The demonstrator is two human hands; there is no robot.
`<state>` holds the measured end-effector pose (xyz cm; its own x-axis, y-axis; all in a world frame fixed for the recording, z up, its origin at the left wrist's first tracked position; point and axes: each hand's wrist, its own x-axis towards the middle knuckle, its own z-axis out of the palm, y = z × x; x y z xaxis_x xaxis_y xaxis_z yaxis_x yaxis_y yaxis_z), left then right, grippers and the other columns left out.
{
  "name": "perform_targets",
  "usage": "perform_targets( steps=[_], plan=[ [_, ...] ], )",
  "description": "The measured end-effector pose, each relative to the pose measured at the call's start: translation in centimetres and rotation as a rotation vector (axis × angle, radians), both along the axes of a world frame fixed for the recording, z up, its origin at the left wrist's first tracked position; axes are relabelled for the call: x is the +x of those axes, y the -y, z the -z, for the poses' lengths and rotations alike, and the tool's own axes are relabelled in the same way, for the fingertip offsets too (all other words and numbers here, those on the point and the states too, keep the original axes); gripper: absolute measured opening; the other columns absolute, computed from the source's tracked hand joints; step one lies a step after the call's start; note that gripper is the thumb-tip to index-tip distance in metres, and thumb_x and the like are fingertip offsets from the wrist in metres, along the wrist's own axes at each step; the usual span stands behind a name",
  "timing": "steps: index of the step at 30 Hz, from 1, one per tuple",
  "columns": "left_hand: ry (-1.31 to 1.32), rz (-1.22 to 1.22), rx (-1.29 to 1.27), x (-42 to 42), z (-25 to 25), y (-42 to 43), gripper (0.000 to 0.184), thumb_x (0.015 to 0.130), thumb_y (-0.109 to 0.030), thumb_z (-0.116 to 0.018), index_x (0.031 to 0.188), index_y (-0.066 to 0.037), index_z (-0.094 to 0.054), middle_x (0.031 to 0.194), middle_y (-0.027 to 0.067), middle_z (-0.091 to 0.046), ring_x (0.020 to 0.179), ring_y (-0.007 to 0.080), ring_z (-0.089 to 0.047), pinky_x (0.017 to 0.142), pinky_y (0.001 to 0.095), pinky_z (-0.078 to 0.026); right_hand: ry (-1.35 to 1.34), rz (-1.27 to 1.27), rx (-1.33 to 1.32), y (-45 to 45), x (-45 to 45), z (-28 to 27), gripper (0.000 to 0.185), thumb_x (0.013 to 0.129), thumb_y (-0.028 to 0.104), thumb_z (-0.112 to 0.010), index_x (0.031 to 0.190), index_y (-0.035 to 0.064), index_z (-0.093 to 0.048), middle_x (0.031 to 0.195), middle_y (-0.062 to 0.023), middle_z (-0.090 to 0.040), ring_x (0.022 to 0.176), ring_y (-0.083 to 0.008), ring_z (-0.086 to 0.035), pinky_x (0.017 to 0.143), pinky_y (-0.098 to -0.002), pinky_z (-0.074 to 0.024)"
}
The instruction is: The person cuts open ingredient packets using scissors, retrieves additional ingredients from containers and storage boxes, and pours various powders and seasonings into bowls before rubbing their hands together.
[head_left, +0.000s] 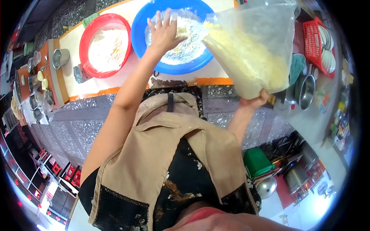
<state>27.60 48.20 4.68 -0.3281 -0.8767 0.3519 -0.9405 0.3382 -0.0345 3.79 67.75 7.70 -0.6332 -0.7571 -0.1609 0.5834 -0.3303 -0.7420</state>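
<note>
A blue basin (140, 57) at the top centre holds white powder (192, 46). My left hand (165, 34) is over the powder with its fingers spread and nothing gripped; whether it touches the powder is hard to tell. Tilted over the basin's right side is a clear plastic bag (252, 50), filled with a pale yellow, crumbly-looking substance, its mouth towards the basin. Fingers of my right hand (256, 101) are closed around the bag's lower end, partly hidden by it. To the left, a red basin (84, 57) holds more pale powder (110, 48).
Both basins stand on a white board with orange edges (71, 82). A metal cup (61, 58) is at its left end. On the right are a red basket (311, 42) with plates, a metal bowl (305, 91) and a teal cloth (297, 68). A green bin (257, 162) sits lower right.
</note>
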Motion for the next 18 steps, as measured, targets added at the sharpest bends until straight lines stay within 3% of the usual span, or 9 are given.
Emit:
perform_targets(
  steps=[3, 6, 8, 9, 10, 12, 14, 16, 18],
  plan=[
    [-0.513, 0.016, 0.902, 0.3, -3.4, 0.6, 0.038, 0.083, -0.027, -0.055, 0.119, -0.016, -0.049, 0.089, 0.0138, -0.063, 0.096, 0.0257, -0.058, 0.094, 0.0475, -0.031, 0.013, 0.082, 0.078, -0.3, 0.1, 1.8, 0.069, 0.068, 0.037, -0.058, 0.126, 0.0049, -0.038, 0.121, -0.0162, -0.047, 0.109, -0.0326, -0.048, 0.086, -0.0477, -0.044],
    [-0.23, 0.217, 0.275, 0.8, -2.2, 0.5, 0.029, 0.08, -0.014, -0.054, 0.108, -0.016, -0.057, 0.068, 0.0126, -0.062, 0.072, 0.0262, -0.063, 0.069, 0.0376, -0.047, 0.36, -0.122, -0.131, 0.4, 0.1, 5.1, 0.065, 0.073, 0.042, -0.054, 0.126, 0.0087, -0.04, 0.12, -0.0162, -0.048, 0.105, -0.0333, -0.05, 0.078, -0.0496, -0.0449],
    [-0.142, 0.269, 0.026, 1.4, -0.3, 0.7, 0.029, 0.08, -0.013, -0.052, 0.108, -0.017, -0.057, 0.068, 0.012, -0.063, 0.07, 0.0277, -0.062, 0.076, 0.0401, -0.044, -0.336, -0.045, 0.108, 0.2, 0.2, 17.8, 0.06, 0.077, 0.044, -0.048, 0.126, 0.0111, -0.04, 0.119, -0.0157, -0.048, 0.099, -0.0342, -0.052, 0.07, -0.0511, -0.0442],
    [-0.061, 0.298, -0.231, 1.3, 0.1, 1.2, 0.029, 0.079, -0.013, -0.05, 0.107, -0.018, -0.057, 0.068, 0.0113, -0.063, 0.069, 0.0292, -0.062, 0.083, 0.0425, -0.041, -0.334, -0.027, 0.101, 0.9, 0.8, 15.3, 0.06, 0.077, 0.044, -0.048, 0.126, 0.0111, -0.04, 0.119, -0.0157, -0.048, 0.099, -0.0342, -0.052, 0.07, -0.0511, -0.0442],
    [-0.056, 0.315, -0.255, 1.1, -1.0, 1.7, 0.029, 0.079, -0.013, -0.05, 0.107, -0.018, -0.057, 0.068, 0.0113, -0.063, 0.069, 0.0292, -0.062, 0.083, 0.0425, -0.041, 0.106, -0.089, -0.034, 3.2, 2.4, 10.1, 0.058, 0.078, 0.042, -0.047, 0.126, 0.0109, -0.04, 0.12, -0.0155, -0.048, 0.1, -0.0345, -0.052, 0.07, -0.0517, -0.0448],
    [-0.407, -0.019, 0.693, 1.5, -3.8, 1.2, 0.033, 0.079, -0.014, -0.052, 0.112, -0.017, -0.055, 0.089, 0.0128, -0.063, 0.093, 0.0267, -0.059, 0.096, 0.0508, -0.025, 0.55, -0.169, -0.176, 4.2, 3.2, 6.9, 0.056, 0.079, 0.039, -0.045, 0.127, 0.0108, -0.039, 0.121, -0.0153, -0.047, 0.1, -0.0349, -0.052, 0.069, -0.0523, -0.0454],
    [-0.247, 0.02, 0.635, 1.5, -4.8, 1.0, 0.035, 0.08, -0.019, -0.053, 0.115, -0.014, -0.054, 0.103, 0.0122, -0.06, 0.104, 0.026, -0.054, 0.097, 0.0492, -0.026, 0.64, -0.271, -0.223, 3.3, 2.9, 7.3, 0.057, 0.077, 0.035, -0.045, 0.128, 0.0093, -0.038, 0.122, -0.016, -0.047, 0.103, -0.035, -0.052, 0.076, -0.0511, -0.0471],
    [-0.259, 0.259, 0.147, 0.3, -5.5, 0.0, 0.039, 0.082, -0.029, -0.054, 0.117, -0.012, -0.053, 0.106, 0.0125, -0.059, 0.104, 0.0266, -0.053, 0.098, 0.0422, -0.028, 0.556, -0.216, -0.124, 2.7, 2.4, 7.9, 0.06, 0.075, 0.034, -0.047, 0.129, 0.0081, -0.036, 0.123, -0.0163, -0.046, 0.105, -0.0349, -0.051, 0.08, -0.0493, -0.0467],
    [-0.542, 0.304, 0.351, -1.4, -8.3, 0.1, 0.043, 0.082, -0.04, -0.054, 0.114, -0.01, -0.055, 0.096, 0.0142, -0.062, 0.095, 0.0272, -0.058, 0.093, 0.0355, -0.035, 0.466, -0.167, -0.019, 2.2, 1.6, 8.4, 0.063, 0.073, 0.033, -0.048, 0.129, 0.0068, -0.035, 0.124, -0.0166, -0.046, 0.107, -0.0348, -0.051, 0.085, -0.0474, -0.0463]
  ],
)
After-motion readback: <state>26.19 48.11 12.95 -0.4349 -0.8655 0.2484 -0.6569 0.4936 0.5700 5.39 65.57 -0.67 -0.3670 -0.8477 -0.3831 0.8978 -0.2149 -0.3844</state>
